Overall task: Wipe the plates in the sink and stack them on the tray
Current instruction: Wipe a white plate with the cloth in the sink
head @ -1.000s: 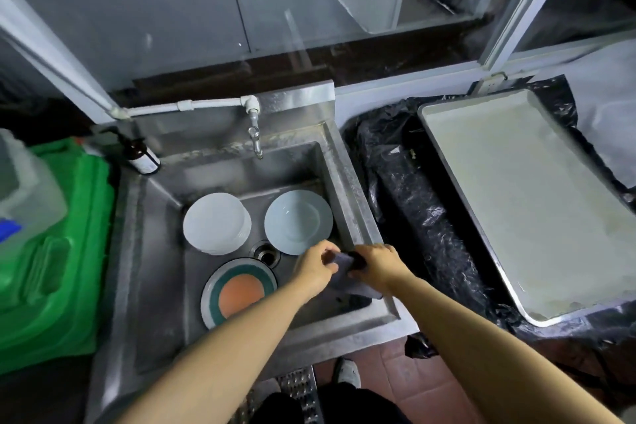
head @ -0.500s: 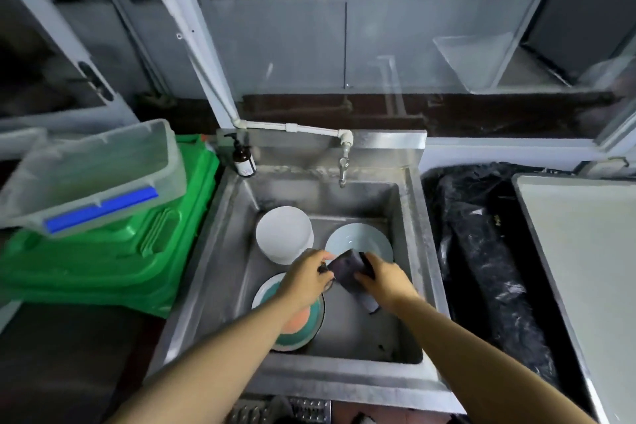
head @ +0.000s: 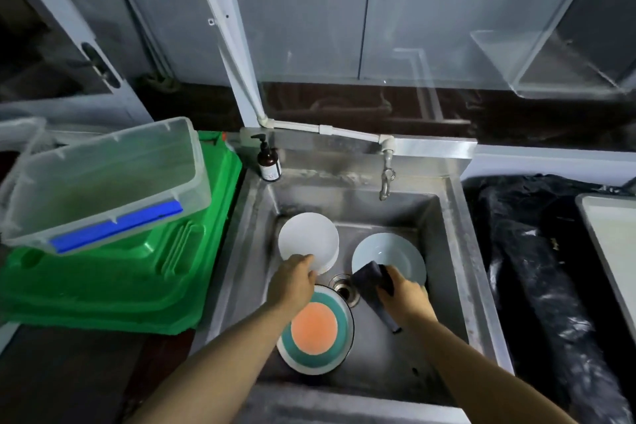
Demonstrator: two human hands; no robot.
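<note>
The wiping step begins: the right hand (head: 406,296) grips the cloth (head: 371,277) over the pale blue plate (head: 390,253) in the sink (head: 451,268), the left hand (head: 292,282) touches the white plates (head: 308,239), its grip unclear; next, lift one firmly

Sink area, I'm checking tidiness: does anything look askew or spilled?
Only the clear plastic bin, lying tilted on the green crate left of the sink. No spills or breakage show.

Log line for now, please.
left hand: at white plate stack rim, grip unclear | right hand: grips dark cloth over pale blue plate | orange-teal plate: in sink
</note>
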